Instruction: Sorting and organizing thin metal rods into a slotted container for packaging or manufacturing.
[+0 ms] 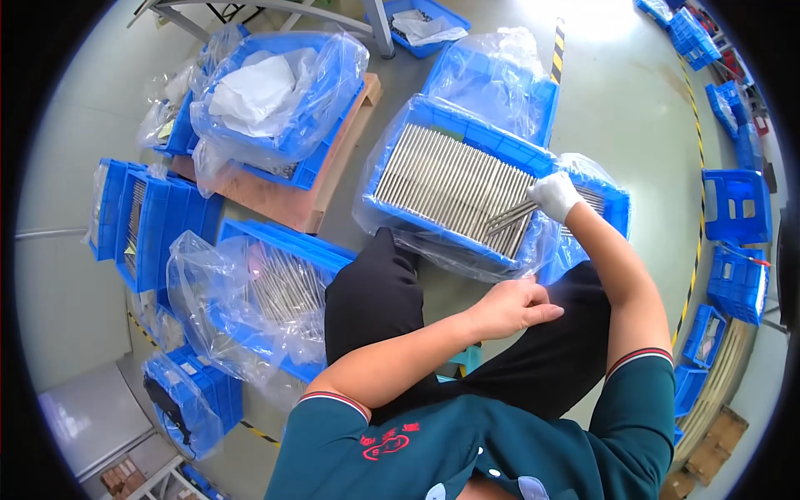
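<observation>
A white glove covers my right hand [554, 197], which is closed round a few thin metal rods [512, 218]. These rods slant across the right part of a row of similar metal rods [454, 179] laid side by side in a blue plastic crate [392, 210]. Clear plastic film lines that crate and hangs over its rim. My bare left hand [510, 308] is just on the near side of the crate's right corner, above my thigh. Its thumb stands apart from the fingers, and the fingertips are close to the film; whether they touch it I cannot tell.
Another blue crate [612, 202] with rods adjoins on the right, and a film-covered crate [492, 83] stands behind. To the left, a crate [237, 227] holds loosely piled rods [287, 287]. Farther back, a film-draped crate [333, 125] rests on a wooden pallet [321, 196].
</observation>
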The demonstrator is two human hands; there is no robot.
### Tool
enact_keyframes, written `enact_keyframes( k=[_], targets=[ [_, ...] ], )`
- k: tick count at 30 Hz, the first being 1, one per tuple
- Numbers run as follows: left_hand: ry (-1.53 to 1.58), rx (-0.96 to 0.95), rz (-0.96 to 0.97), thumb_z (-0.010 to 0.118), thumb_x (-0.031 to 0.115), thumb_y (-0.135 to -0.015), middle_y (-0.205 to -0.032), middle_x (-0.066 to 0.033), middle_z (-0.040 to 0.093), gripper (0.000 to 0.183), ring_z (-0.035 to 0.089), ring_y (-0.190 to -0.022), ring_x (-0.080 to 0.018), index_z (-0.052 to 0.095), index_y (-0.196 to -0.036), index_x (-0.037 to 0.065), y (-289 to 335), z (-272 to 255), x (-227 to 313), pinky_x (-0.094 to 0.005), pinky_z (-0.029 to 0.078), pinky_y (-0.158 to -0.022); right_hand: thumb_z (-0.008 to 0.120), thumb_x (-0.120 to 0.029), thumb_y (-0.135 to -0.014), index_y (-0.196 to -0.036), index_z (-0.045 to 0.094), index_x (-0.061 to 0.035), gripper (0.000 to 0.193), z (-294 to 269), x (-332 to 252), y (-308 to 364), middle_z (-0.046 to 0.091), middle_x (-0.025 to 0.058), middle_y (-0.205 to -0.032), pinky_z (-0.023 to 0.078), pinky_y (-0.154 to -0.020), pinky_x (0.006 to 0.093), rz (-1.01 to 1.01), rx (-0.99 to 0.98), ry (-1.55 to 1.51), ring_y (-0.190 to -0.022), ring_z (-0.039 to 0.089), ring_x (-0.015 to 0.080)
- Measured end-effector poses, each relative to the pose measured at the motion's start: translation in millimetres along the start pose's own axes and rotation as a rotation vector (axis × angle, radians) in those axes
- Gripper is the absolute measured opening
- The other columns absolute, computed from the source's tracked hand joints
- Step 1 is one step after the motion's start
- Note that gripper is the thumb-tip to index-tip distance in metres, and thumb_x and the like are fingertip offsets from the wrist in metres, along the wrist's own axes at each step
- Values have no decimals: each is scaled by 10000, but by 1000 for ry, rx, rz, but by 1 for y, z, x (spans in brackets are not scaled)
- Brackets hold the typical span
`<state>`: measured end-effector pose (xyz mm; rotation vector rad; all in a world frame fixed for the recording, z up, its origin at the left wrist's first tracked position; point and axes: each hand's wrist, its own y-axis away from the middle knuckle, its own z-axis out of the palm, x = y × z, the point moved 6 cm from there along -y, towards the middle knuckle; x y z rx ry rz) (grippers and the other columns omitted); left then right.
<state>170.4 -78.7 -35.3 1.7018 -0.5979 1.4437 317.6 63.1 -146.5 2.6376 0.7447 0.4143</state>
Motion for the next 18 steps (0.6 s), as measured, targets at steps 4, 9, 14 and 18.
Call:
enact_keyframes(
  k=[4, 9, 14, 18],
  targets=[
    [-36, 28, 55, 616, 392, -852, -812, -107, 550, 379, 553, -779, -245, 609, -787, 19, 1, -5, 5, -339, 436, -719, 579, -128, -707, -739, 639, -114, 70, 11, 3, -37, 644, 90, -715, 488, -632, 419, -117, -8, 21, -718, 653, 280],
    [-45, 35, 3, 604, 410, -852, -821, -117, 560, 389, 559, -800, -261, 611, -786, 27, 4, -11, 3, -352, 439, -731, 565, -101, -689, -727, 636, -111, 81, -1, -3, -54, 633, 109, -699, 487, -631, 428, -246, 3, -3, -720, 646, 308],
    [-14, 49, -14, 594, 416, -858, -837, -124, 567, 393, 560, -830, -276, 613, -807, 27, 8, -16, 9, -365, 440, -746, 572, -92, -710, -730, 645, -117, 80, 4, -22, -67, 647, 95, -748, 504, -647, 403, -291, -38, 42, -762, 654, 281],
    [-10, 59, 3, 593, 418, -858, -857, -131, 570, 399, 560, -845, -280, 615, -809, 23, 6, -14, 8, -369, 440, -757, 594, -134, -743, -785, 679, -131, 95, 21, -42, -81, 648, 66, -798, 506, -660, 390, -243, -52, 141, -856, 637, 274]
  ],
)
